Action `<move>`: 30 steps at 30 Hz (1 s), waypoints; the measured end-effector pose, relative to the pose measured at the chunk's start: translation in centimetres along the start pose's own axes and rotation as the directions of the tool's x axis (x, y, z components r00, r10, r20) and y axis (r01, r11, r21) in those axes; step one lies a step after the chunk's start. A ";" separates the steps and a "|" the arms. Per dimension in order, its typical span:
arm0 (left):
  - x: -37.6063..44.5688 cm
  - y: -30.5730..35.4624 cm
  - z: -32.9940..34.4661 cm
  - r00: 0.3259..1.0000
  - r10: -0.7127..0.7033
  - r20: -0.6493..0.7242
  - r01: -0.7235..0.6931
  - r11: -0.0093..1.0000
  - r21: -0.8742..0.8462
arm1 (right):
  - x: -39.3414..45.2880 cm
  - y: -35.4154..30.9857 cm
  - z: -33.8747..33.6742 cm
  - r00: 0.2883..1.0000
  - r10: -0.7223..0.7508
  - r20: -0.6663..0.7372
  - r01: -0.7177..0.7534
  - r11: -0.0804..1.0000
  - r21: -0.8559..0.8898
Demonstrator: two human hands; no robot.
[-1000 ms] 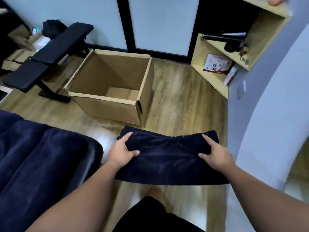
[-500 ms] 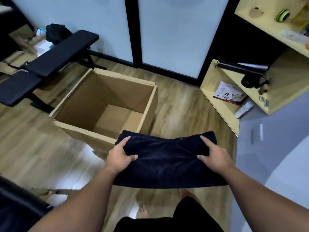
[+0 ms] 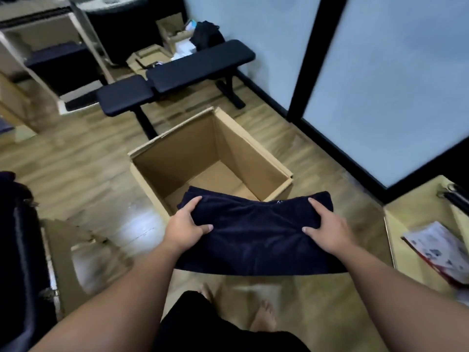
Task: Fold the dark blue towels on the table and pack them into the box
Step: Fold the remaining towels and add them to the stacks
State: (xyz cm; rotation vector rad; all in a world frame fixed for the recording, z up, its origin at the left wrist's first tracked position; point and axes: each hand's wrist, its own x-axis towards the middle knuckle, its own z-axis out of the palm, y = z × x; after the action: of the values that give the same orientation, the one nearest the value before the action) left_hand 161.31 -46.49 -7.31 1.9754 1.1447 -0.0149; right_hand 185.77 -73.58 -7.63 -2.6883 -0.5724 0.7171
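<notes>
A folded dark blue towel (image 3: 253, 235) hangs flat between both hands, above the floor. My left hand (image 3: 186, 224) grips its left end, thumb on top. My right hand (image 3: 327, 228) grips its right end the same way. The towel's far edge overlaps the near corner of the open cardboard box (image 3: 149, 161), which stands on the wooden floor just ahead. The part of the box's inside that shows holds nothing. More dark blue cloth (image 3: 15, 240) lies at the left edge.
A black padded bench (image 3: 177, 74) stands behind the box. Glass doors with black frames (image 3: 304, 72) run along the right. A low wooden shelf (image 3: 406, 240) with a booklet (image 3: 439, 250) sits at the right. Flat cardboard (image 3: 68, 252) lies on the floor at the left. My bare feet (image 3: 264, 313) are below.
Both hands have carried the towel up to the box, and its far edge now reaches over the near corner. The view swung left; the box looks closer and turned.
</notes>
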 end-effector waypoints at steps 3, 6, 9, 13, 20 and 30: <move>2.3 0.4 -0.3 0.997 -0.052 -0.056 0.051 0.999 -0.016 | 5.1 -2.5 -0.8 0.996 -0.073 0.043 0.076 0.994 -0.075; 5.5 0.0 -0.6 0.989 -0.120 -0.091 0.115 0.992 -0.060 | 9.9 -5.7 -1.3 0.989 -0.128 0.069 0.136 0.983 -0.127; 9.0 -0.8 -1.1 0.980 -0.167 -0.109 0.158 0.984 -0.079 | 14.5 -9.2 -1.4 0.980 -0.170 0.102 0.186 0.968 -0.168; 13.2 -1.5 -1.9 0.967 -0.226 -0.116 0.210 0.968 -0.138 | 20.0 -13.5 -1.3 0.965 -0.215 0.150 0.241 0.953 -0.184; 21.0 -4.0 -1.1 0.882 -0.432 -0.189 0.400 0.897 -0.187 | 32.2 -20.3 4.9 0.898 -0.329 0.291 0.398 0.890 -0.222; 35.3 -15.2 6.4 0.709 -0.662 -0.243 0.587 0.745 -0.316 | 48.5 -26.0 21.3 0.809 -0.441 0.388 0.571 0.747 -0.341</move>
State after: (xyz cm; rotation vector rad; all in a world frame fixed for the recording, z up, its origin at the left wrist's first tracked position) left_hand 173.38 -21.96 -35.09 1.3319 1.9307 0.0965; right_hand 205.43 -25.20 -35.22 -2.5951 -1.6641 0.8928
